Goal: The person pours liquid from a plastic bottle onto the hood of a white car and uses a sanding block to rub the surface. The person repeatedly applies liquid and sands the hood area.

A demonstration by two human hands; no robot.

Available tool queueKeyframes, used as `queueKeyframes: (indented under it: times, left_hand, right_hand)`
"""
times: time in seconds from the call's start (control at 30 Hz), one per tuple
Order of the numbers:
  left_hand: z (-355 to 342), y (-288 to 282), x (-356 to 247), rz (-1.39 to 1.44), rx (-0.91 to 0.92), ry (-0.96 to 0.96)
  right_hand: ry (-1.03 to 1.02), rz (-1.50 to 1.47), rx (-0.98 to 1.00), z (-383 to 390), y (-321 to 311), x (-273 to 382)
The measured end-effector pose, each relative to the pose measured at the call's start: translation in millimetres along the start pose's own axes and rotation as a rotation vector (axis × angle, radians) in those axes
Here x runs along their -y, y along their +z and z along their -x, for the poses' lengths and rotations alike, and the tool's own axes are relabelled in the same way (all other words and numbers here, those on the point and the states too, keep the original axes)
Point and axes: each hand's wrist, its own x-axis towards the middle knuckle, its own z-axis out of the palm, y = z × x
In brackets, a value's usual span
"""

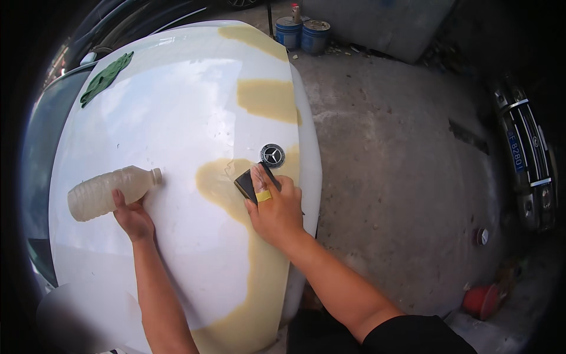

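Bottle (109, 194) lies sideways over white hood (188, 265), fingers of left hand (134, 220) clamped around it; dark block (245, 184) on tan patch (213, 180) just beside round emblem (272, 156), fingers of right hand (278, 211) clamped on it; green cloth (107, 78) near windscreen (50, 118).

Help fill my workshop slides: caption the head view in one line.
Left hand holds a translucent bottle, right hand a dark block, over a white, yellow-patched car hood.

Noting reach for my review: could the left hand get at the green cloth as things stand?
Probably not: the left hand holds the bottle, and the cloth lies well beyond it, though only bare hood separates them.
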Motion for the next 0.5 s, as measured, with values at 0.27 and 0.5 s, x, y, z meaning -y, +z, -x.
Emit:
queueKeyframes:
  times: [0.27, 0.5]
  left_hand:
    - [-1, 4, 2, -0.014, 0.001, -0.005]
    - [-2, 2, 5, 0.008, 0.024, 0.017]
  right_hand:
    - [-0.098, 0.016, 0.001, -29, 12, 18]
    - [-0.055, 0.054, -0.03, -39, 16, 29]
